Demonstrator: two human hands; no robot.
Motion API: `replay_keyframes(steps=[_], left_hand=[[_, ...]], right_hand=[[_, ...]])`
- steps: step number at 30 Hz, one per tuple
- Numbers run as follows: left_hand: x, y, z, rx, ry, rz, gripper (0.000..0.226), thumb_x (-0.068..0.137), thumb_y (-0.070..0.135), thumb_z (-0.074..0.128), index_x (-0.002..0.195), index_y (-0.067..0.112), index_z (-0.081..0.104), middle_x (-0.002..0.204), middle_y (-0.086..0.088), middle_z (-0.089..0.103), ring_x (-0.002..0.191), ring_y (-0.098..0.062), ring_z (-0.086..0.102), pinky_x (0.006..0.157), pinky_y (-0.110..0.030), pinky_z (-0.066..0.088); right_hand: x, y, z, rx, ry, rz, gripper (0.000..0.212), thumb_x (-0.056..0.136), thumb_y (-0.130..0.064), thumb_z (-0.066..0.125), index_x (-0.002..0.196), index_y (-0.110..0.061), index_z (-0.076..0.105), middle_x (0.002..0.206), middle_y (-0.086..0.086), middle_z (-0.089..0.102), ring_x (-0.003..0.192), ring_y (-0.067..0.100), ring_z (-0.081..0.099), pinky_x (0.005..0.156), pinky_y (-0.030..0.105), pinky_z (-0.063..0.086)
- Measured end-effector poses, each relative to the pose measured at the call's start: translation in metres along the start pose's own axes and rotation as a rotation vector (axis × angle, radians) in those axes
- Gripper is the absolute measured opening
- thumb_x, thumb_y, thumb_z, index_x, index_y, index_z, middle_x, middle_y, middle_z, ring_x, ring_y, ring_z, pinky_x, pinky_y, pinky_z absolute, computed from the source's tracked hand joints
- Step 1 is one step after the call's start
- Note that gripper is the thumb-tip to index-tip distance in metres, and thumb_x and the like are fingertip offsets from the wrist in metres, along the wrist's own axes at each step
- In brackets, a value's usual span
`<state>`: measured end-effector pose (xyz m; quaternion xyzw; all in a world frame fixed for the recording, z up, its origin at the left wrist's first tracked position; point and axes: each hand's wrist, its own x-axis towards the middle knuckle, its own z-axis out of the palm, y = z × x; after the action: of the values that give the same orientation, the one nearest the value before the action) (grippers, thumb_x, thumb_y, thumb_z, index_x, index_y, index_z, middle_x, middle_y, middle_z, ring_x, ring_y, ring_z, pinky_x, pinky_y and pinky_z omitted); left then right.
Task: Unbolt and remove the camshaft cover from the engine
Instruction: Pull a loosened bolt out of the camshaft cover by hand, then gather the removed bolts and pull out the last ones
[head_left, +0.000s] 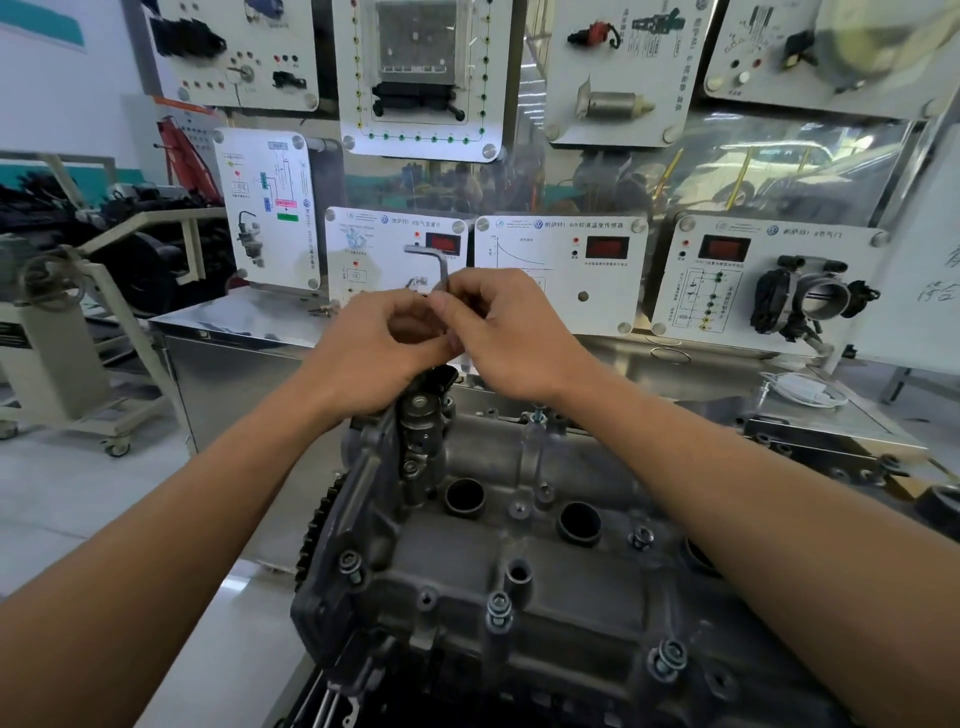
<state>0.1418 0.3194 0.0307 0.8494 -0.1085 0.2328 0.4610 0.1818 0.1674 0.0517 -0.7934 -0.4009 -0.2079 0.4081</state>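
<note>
A person's two bare hands meet above the far end of an engine, seen from a head-worn camera. The left hand (382, 345) and right hand (511, 332) are pressed together, fingers curled, both pinching the shaft of an L-shaped hex key (435, 266) whose bent arm juts up and to the left above the knuckles. The key's lower end is hidden behind the fingers, so what it engages cannot be told.

Below the forearms lies the grey cast camshaft cover (498, 561), seated on the engine, with round plug wells open along its top. Several bolts (497, 610) stand raised at its near edge and left corner. A toothed sprocket (317, 525) shows at the left side.

Behind stands a steel bench (234, 332) carrying white training panels (563, 270) with red displays, one fitted with a throttle body (821, 299).
</note>
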Motion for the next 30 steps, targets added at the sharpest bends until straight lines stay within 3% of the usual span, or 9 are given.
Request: replay_keyframes(steps=[3, 6, 9, 13, 16, 23, 27, 30], left_hand=[[-0.001, 0.014, -0.010, 0.050, -0.103, 0.054, 0.019, 0.094, 0.013, 0.065, 0.101, 0.026, 0.077, 0.087, 0.008, 0.079, 0.089, -0.005, 0.074, 0.093, -0.031, 0.055], [0.003, 0.040, -0.018, 0.054, -0.100, 0.110, 0.024, 0.095, 0.009, 0.062, 0.103, 0.025, 0.077, 0.086, 0.013, 0.078, 0.087, 0.000, 0.073, 0.082, -0.015, 0.053], [0.005, 0.072, -0.012, -0.005, -0.115, 0.166, 0.018, 0.096, 0.009, 0.063, 0.100, 0.018, 0.078, 0.083, 0.005, 0.079, 0.080, -0.009, 0.075, 0.069, -0.016, 0.056], [0.001, 0.115, 0.029, -0.096, -0.217, 0.241, 0.013, 0.096, 0.006, 0.063, 0.098, 0.006, 0.075, 0.084, -0.001, 0.079, 0.076, -0.015, 0.076, 0.070, -0.029, 0.061], [-0.003, 0.154, 0.081, -0.219, -0.338, 0.252, 0.012, 0.094, 0.003, 0.063, 0.091, 0.005, 0.075, 0.077, -0.004, 0.078, 0.070, -0.015, 0.075, 0.065, -0.027, 0.062], [-0.039, 0.241, 0.225, -0.417, -0.730, 0.221, 0.011, 0.094, 0.006, 0.066, 0.090, 0.008, 0.076, 0.079, -0.007, 0.077, 0.074, -0.021, 0.073, 0.076, -0.036, 0.060], [-0.069, 0.284, 0.295, -0.432, -0.886, 0.236, 0.011, 0.095, 0.008, 0.065, 0.095, 0.007, 0.076, 0.083, -0.007, 0.078, 0.071, -0.016, 0.073, 0.069, -0.030, 0.060], [-0.092, 0.309, 0.340, -0.432, -0.963, 0.225, 0.012, 0.095, 0.007, 0.065, 0.101, 0.003, 0.074, 0.080, -0.007, 0.077, 0.062, -0.010, 0.070, 0.060, -0.022, 0.054]], right_hand=[[-0.001, -0.006, -0.013, -0.033, -0.044, 0.001, 0.022, 0.102, -0.012, 0.049, 0.092, -0.001, 0.066, 0.077, 0.002, 0.064, 0.071, 0.012, 0.058, 0.070, 0.031, 0.048], [0.000, -0.020, -0.034, 0.025, -0.001, 0.012, 0.022, 0.103, -0.011, 0.045, 0.089, -0.011, 0.061, 0.066, -0.012, 0.053, 0.057, -0.005, 0.050, 0.058, 0.011, 0.038], [-0.006, -0.035, -0.063, 0.009, 0.069, 0.003, 0.024, 0.103, -0.011, 0.046, 0.084, -0.013, 0.059, 0.062, -0.014, 0.049, 0.052, -0.004, 0.047, 0.056, 0.012, 0.035], [-0.039, -0.042, -0.119, -0.094, 0.130, 0.055, 0.025, 0.103, -0.012, 0.047, 0.084, -0.005, 0.062, 0.059, -0.009, 0.050, 0.049, 0.000, 0.044, 0.052, 0.018, 0.038], [-0.081, -0.038, -0.172, -0.167, 0.192, 0.180, 0.031, 0.103, -0.014, 0.047, 0.077, -0.007, 0.062, 0.054, -0.010, 0.050, 0.049, 0.006, 0.044, 0.054, 0.029, 0.040], [-0.223, -0.035, -0.287, -0.301, 0.393, 0.522, 0.035, 0.102, -0.021, 0.047, 0.079, 0.000, 0.065, 0.044, -0.010, 0.048, 0.043, 0.007, 0.040, 0.047, 0.023, 0.035], [-0.295, -0.037, -0.333, -0.328, 0.509, 0.694, 0.033, 0.101, -0.015, 0.048, 0.078, 0.002, 0.064, 0.043, -0.012, 0.048, 0.040, 0.002, 0.040, 0.042, 0.015, 0.033], [-0.342, -0.033, -0.361, -0.335, 0.560, 0.814, 0.033, 0.099, -0.019, 0.051, 0.081, 0.005, 0.065, 0.051, -0.006, 0.051, 0.046, 0.010, 0.041, 0.046, 0.024, 0.032]])
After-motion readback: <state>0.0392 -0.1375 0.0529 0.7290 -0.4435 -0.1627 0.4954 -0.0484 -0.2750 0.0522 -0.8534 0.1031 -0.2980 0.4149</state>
